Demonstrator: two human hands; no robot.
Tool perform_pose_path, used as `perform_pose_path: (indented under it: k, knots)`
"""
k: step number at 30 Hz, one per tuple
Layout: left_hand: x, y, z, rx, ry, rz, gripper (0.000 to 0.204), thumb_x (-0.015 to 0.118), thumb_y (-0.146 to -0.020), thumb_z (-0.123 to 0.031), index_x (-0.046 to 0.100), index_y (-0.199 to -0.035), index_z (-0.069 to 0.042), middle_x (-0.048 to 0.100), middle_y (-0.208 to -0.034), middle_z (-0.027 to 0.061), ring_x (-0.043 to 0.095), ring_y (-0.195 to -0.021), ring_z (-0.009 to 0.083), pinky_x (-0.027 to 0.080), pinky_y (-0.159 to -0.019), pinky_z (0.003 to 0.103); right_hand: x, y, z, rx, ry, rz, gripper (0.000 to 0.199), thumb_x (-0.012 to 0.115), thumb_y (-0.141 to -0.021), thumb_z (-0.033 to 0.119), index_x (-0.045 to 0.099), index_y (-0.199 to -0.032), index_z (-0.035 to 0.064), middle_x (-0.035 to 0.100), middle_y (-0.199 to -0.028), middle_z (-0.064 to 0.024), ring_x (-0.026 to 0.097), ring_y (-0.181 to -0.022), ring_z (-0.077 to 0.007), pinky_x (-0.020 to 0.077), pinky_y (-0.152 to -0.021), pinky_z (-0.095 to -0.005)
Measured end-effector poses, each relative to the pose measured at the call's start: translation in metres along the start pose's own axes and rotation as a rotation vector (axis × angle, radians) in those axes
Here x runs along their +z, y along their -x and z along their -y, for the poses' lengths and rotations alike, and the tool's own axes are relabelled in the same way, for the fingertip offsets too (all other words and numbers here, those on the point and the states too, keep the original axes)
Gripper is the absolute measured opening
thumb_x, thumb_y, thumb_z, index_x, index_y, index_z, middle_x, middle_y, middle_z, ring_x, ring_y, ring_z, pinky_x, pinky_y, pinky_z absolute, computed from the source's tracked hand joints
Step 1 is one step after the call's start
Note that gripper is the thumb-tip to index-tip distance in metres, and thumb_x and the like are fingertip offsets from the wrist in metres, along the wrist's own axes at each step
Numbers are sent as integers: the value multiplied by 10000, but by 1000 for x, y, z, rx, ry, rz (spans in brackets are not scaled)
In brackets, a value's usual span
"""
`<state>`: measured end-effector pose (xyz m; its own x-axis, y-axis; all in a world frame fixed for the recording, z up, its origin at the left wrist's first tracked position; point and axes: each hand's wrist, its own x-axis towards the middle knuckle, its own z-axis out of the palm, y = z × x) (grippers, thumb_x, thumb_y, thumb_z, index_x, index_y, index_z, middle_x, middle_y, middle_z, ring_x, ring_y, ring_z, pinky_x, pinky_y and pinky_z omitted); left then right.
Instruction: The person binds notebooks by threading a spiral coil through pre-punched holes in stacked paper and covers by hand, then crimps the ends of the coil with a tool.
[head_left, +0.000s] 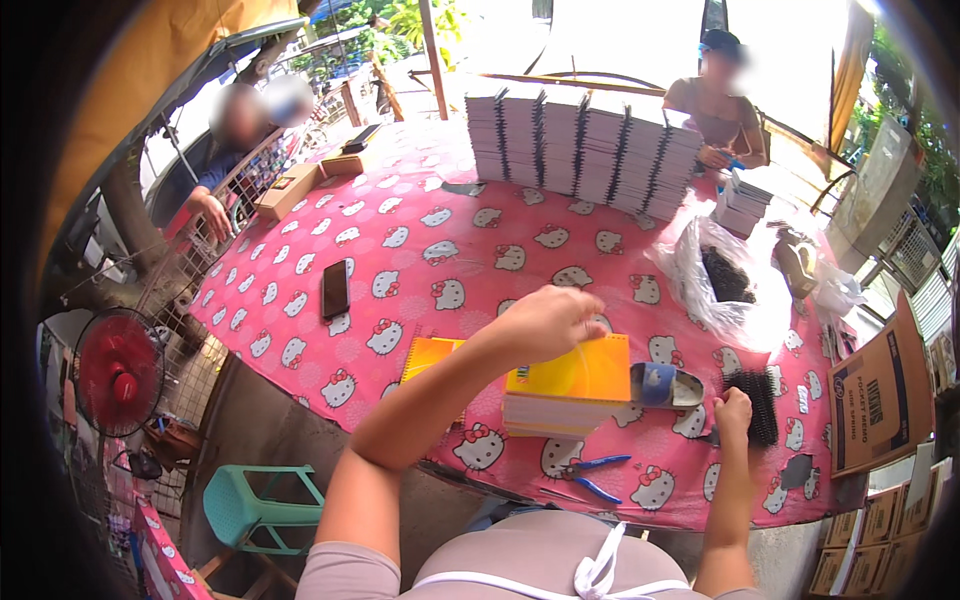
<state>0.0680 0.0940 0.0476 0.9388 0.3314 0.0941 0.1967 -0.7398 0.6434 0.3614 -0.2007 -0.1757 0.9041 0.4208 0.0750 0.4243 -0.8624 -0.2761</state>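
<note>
A stack of yellow-covered notebooks stands in front of me on the pink table. My left hand is over its far edge, fingers curled; what they hold, if anything, is hidden. Partly behind my left forearm lies another yellow spiral notebook. My right hand is closed beside a bundle of black binding coils, and I cannot make out what is in its fingers. Between the stack and that hand lies a blue and grey slipper-like object. Blue-handled pliers rest near the front edge.
Tall rows of spiral-bound notebooks stand at the back. A plastic bag holds black coils. A phone lies left. Two people sit beyond the table. A cardboard box, green stool and red fan stand around it.
</note>
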Motion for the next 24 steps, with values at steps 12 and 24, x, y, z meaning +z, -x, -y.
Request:
perform_pose_path:
  k: [12, 24]
  knots:
    - [4, 36, -47, 191, -117, -281, 104, 691, -822, -105, 674, -905, -43, 696, -875, 89, 657, -803, 268, 502, -743, 386, -155, 85, 150, -621, -967, -52, 272, 713, -800, 8, 711, -1071, 34, 648, -848, -74, 608, -699, -127, 480, -625, -242]
    - [21, 28, -41, 328, -73, -538, 155, 728, -792, -255, 716, -794, -101, 698, -754, 53, 641, -704, 217, 442, -780, 337, -188, 78, 205, -857, -843, -61, 187, 741, -786, 52, 712, -970, 44, 647, -852, -75, 624, -725, -148, 494, -637, -278]
